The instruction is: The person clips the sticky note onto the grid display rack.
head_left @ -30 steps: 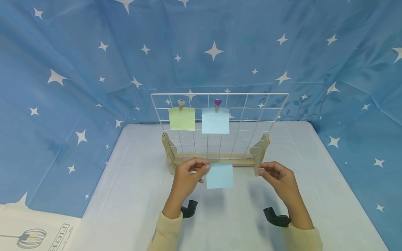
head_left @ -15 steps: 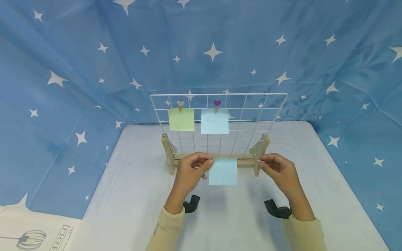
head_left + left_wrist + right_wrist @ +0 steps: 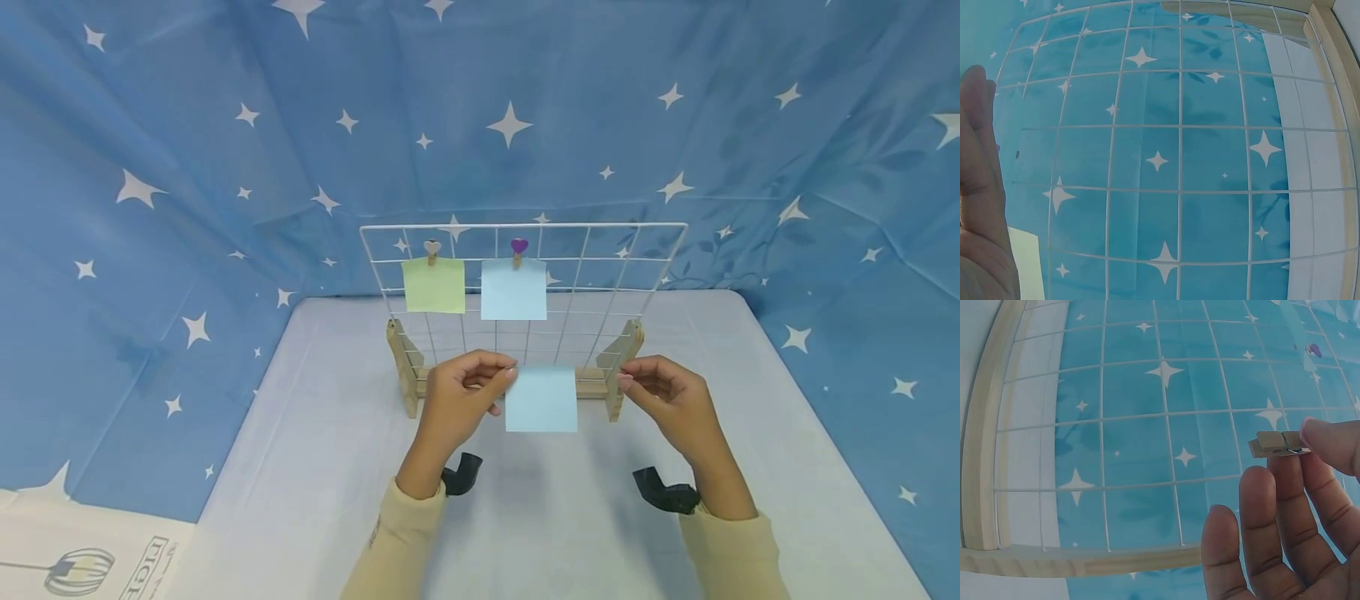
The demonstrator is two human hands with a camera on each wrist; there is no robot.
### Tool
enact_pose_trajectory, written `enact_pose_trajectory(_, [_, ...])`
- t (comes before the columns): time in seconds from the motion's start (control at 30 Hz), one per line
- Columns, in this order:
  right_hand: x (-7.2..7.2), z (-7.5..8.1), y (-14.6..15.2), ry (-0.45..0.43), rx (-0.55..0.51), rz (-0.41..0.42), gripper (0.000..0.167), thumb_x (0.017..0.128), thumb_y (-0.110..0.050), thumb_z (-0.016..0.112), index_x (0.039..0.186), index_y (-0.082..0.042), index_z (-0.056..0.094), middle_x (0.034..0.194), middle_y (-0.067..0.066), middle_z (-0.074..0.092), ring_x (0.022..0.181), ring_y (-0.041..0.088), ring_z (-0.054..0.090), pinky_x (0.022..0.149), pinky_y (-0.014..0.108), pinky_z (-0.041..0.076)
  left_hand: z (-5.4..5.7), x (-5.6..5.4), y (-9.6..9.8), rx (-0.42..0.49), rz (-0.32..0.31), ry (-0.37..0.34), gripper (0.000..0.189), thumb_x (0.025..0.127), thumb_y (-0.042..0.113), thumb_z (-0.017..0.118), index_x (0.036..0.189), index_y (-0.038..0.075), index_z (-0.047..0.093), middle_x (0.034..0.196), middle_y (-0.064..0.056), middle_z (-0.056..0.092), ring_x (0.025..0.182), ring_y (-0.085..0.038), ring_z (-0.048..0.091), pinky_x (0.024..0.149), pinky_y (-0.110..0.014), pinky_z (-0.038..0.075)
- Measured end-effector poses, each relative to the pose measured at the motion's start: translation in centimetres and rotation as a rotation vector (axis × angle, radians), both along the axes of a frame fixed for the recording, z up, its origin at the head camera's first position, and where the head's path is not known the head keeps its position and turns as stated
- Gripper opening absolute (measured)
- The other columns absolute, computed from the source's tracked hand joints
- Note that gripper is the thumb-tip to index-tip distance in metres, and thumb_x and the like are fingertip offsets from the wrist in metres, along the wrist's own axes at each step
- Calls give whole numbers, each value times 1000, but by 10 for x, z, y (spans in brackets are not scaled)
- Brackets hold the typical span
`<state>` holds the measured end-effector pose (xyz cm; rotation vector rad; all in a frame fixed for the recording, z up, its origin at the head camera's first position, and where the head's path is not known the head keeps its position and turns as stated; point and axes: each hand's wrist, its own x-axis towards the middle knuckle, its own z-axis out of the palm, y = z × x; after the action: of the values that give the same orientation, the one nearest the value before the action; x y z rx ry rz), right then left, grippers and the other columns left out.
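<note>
My left hand (image 3: 468, 396) pinches a light blue square of paper (image 3: 542, 400) by its upper left corner, in front of the lower part of a white wire grid (image 3: 592, 260). The paper hangs flat, facing me. In the right wrist view, thumb and fingers of my right hand (image 3: 1297, 512) pinch a small wooden clothespin (image 3: 1272, 444). In the head view that hand is at the grid's right wooden foot. Higher on the grid, a clothespin with a white heart (image 3: 432, 247) holds a green paper (image 3: 434, 287); one with a purple heart (image 3: 519, 247) holds another light blue paper (image 3: 513, 292).
Wooden feet and a crossbar (image 3: 592, 388) carry the grid on a white-covered table (image 3: 322, 417). Behind and beside it hangs a blue cloth with white stars (image 3: 600, 50). Printed cream fabric (image 3: 97, 542) lies at the lower left.
My left hand has moved up and to the right with the light blue paper, which now hangs straighter. My right hand has risen a little, still pinching.
</note>
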<state>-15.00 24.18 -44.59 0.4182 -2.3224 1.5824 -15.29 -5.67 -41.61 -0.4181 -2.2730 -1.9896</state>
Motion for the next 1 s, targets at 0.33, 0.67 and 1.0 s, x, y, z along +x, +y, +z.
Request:
enact_pose_trajectory(0.33, [-7,7,3,34,16,35,13,98,9,73,110,7,74,101,8,76,94,-1,69,86,10,55,8,-6,12,23,-32,22,12,100,8,78,110,1,81,94,-9,77,73,-14,70,61,-29,64])
enact_pose_trajectory(0.67, [-13,15,3,33,9,36,14,97,13,70,111,10,73,102,-10,73,94,-1,69,87,10,55,19,-14,21,12,-53,48,12,101,10,78,110,3,81,96,-8,77,77,-13,70,63,-34,66])
enact_pose_trajectory(1.0, [-15,25,5,49,31,29,15,98,13,70,112,9,73,105,-20,71,96,-2,68,88,9,54,23,-19,25,3,-60,61,13,101,11,78,112,3,81,98,-7,78,79,-13,70,65,-34,66])
